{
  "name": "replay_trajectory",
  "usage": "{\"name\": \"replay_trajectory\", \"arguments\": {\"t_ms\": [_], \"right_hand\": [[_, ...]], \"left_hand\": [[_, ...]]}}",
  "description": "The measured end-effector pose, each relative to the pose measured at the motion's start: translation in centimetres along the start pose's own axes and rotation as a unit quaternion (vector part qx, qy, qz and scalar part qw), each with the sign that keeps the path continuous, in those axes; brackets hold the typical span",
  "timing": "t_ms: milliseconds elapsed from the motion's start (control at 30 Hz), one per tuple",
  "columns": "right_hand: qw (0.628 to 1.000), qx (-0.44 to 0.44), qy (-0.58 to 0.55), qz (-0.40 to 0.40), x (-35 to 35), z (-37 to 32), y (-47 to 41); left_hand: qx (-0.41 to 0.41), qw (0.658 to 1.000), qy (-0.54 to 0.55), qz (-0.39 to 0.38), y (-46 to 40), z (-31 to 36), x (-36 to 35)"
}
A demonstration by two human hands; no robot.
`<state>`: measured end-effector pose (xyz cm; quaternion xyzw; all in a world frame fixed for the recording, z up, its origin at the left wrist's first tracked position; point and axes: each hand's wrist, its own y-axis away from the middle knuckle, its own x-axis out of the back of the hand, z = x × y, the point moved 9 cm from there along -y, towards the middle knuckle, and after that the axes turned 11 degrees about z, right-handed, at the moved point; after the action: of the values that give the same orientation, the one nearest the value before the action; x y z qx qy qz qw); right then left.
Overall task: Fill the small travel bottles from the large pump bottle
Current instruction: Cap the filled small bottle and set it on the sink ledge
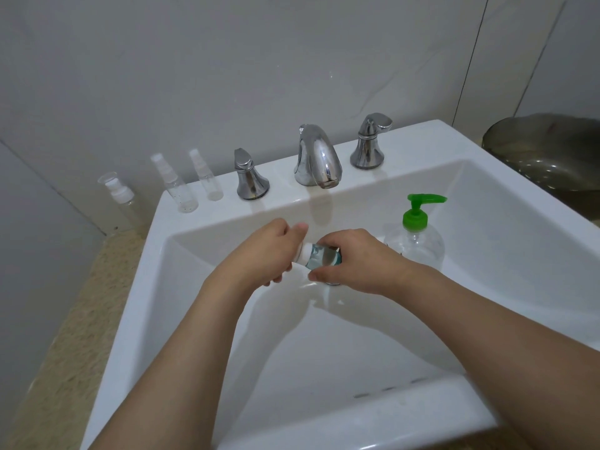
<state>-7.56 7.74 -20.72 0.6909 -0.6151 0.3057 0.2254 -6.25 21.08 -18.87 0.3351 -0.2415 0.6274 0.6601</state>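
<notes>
Over the middle of the white sink I hold a small travel bottle on its side, with bluish liquid inside. My right hand grips its body. My left hand pinches its white cap end. The large clear pump bottle with a green pump head stands in the basin at the right, just beyond my right hand. Three empty clear travel bottles stand at the back left: one with a white pump off the sink's corner, and two on the ledge.
A chrome tap spout with two handles lines the back ledge. A dark metal bowl sits at the far right. A speckled beige counter runs along the sink's left side. Grey wall tiles rise behind.
</notes>
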Motion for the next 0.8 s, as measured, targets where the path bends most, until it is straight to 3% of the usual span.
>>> {"name": "replay_trajectory", "arguments": {"t_ms": [167,333,467,633,800], "right_hand": [[1.000,-0.004,-0.018,0.012,0.3,-0.1,0.0],[1.000,-0.002,-0.005,0.000,-0.1,-0.1,0.0],[1.000,-0.007,-0.015,0.006,0.1,0.1,0.0],[1.000,-0.005,-0.012,0.006,0.2,-0.1,0.0],[0.997,-0.013,-0.071,0.021,0.4,-0.2,-0.1]], "left_hand": [[-0.004,0.995,0.094,-0.029,0.2,0.9,-0.1],[0.003,1.000,-0.002,-0.010,0.2,0.4,0.2],[-0.011,0.996,0.077,-0.037,0.3,1.1,0.1],[0.020,0.998,0.053,-0.032,0.3,0.3,0.1],[0.053,0.992,0.116,-0.009,0.1,-0.1,1.4]]}}
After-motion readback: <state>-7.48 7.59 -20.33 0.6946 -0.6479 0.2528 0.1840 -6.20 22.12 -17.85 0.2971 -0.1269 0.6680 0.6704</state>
